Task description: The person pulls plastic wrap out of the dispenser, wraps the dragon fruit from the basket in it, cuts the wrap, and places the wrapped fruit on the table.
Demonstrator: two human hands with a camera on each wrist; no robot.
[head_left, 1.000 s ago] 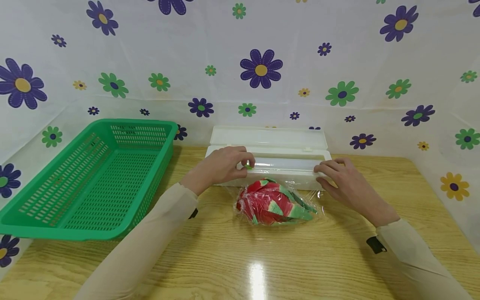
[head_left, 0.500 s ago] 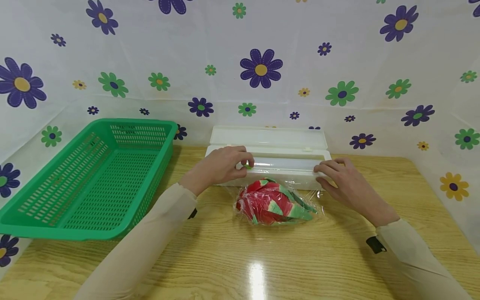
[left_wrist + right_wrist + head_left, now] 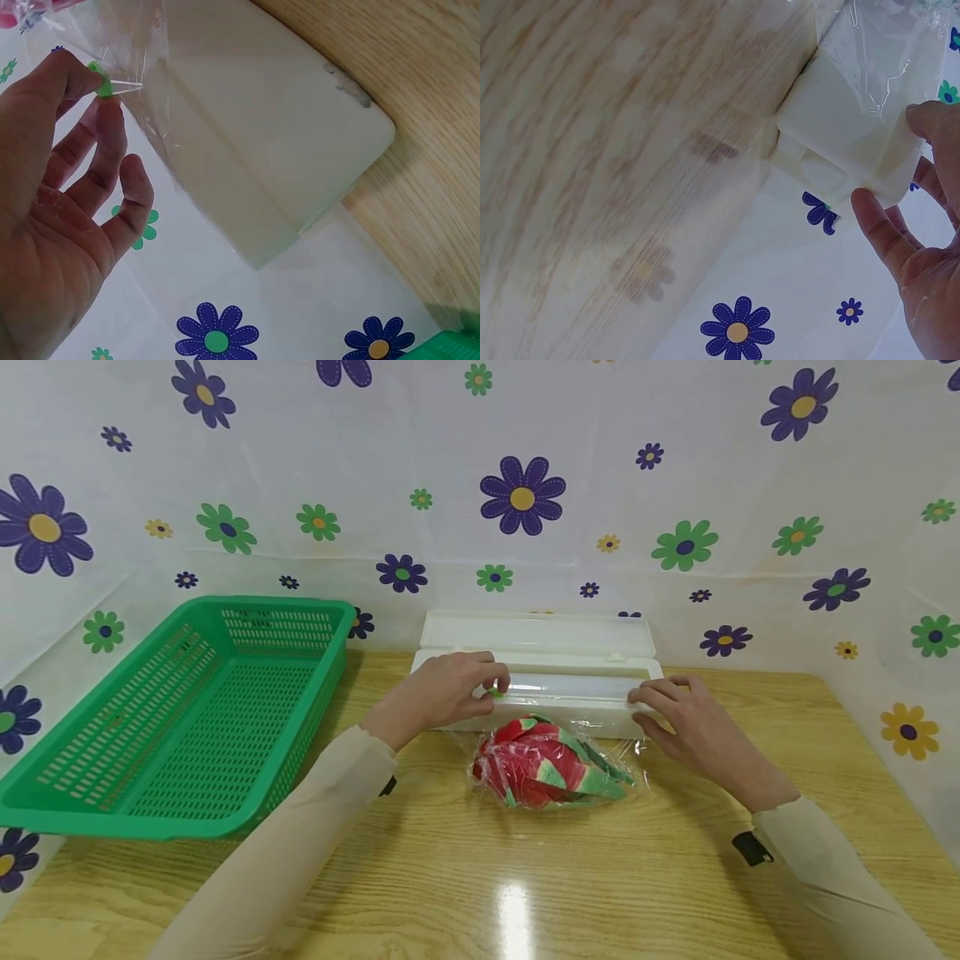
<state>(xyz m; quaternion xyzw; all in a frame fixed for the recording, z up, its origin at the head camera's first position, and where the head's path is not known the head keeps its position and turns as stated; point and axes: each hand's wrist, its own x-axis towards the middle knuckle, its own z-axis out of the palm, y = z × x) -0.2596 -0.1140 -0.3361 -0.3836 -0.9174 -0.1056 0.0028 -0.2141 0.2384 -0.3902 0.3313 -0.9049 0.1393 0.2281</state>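
Observation:
A white cling film box [image 3: 558,720] stands at the back of the table, its lid [image 3: 536,633] raised and a roll of film [image 3: 573,685] inside. My left hand [image 3: 442,687] pinches a small green slide cutter [image 3: 100,81] near the left end of the box's front edge, between thumb and finger. At the other end, my right hand [image 3: 926,247] grips the corner of the box, thumb in front and fingers behind. Directly before the box lies a red and green dragon fruit [image 3: 536,768], covered in clear film. Film stretches from it over the box's front.
To the left stands a green slotted plastic basket [image 3: 247,822], close to my left forearm. The wooden table [image 3: 600,885] ends at a flower-printed cloth [image 3: 570,543] behind the box.

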